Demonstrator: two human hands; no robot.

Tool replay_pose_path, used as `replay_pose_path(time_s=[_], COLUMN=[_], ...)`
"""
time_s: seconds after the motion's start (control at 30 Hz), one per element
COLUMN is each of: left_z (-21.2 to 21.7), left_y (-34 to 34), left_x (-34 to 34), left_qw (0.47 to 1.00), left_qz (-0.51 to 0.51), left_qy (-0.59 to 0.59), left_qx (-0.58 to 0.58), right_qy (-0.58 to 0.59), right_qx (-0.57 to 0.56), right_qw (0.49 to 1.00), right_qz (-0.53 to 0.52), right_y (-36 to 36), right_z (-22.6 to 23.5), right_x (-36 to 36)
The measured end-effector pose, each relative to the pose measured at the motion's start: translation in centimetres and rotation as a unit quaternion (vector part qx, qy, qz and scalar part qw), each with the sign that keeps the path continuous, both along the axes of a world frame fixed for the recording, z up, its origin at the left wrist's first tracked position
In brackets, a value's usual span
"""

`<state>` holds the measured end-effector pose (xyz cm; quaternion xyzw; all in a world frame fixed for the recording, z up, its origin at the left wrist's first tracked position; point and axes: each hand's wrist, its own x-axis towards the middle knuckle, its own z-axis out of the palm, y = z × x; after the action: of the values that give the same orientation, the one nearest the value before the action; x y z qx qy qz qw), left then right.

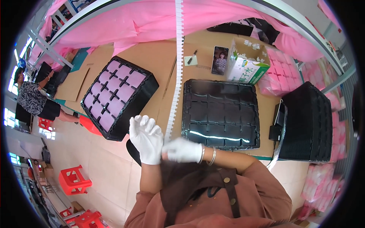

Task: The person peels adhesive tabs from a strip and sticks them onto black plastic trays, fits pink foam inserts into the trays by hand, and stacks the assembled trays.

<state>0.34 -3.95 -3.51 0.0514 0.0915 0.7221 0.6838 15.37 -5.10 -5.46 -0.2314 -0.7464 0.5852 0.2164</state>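
Black tray [220,114] sits on our cardboard-topped bench [161,66], just beyond the right hand [184,150]. Pink-topped stack [119,95] near the left hand [146,140], black stack [310,121] far right. Box [247,68] and phone [219,62] behind; tiled floor [114,163], red stool [75,180] left. Our left: raised, palm facing us, fingers loosely curled, nothing held. Our right: blurred, crossing to the left's base; can't tell its grip.

Gloved hands [147,140] [183,149] — two; lilac-filled tray [113,85], phone [219,60], pen [192,56], green-and-white carton [245,71] — one each
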Motion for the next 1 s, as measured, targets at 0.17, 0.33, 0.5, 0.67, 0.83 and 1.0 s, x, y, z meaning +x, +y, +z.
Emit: replay_pose_path(time_s=[0.17, 0.33, 0.5, 0.67, 0.83, 1.0], left_z=[-2.1, -6.0, -4.2, -5.0, -5.7, -5.6], left_y=[-2.6, -4.6, -4.4, -6.5, -4.8, -5.3], left_x=[5.7, 8.6, 7.7, 7.0, 6.5, 8.5], left_qw=[0.894, 0.867, 0.743, 0.610, 0.645, 0.723], left_qz=[-0.138, -0.146, -0.163, -0.293, -0.237, -0.148], left_qy=[0.404, 0.477, 0.633, 0.672, 0.715, 0.674], left_qx=[-0.138, 0.022, 0.145, 0.301, 0.125, 0.040], right_qy=[0.567, 0.576, 0.613, 0.631, 0.360, -0.115], right_qx=[-0.378, -0.374, -0.443, -0.490, -0.129, 0.390], right_qw=[0.722, 0.712, 0.640, 0.595, 0.902, 0.845], right_qz=[-0.121, -0.146, -0.132, -0.089, -0.202, -0.348], right_y=[5.4, 5.9, 5.4, 4.1, 4.3, 4.7], right_z=[-0.2, -0.2, 1.8, 1.6, -0.7, 0.1], right_x=[1.8, 2.2, 3.5, 3.5, 3.2, 3.4])
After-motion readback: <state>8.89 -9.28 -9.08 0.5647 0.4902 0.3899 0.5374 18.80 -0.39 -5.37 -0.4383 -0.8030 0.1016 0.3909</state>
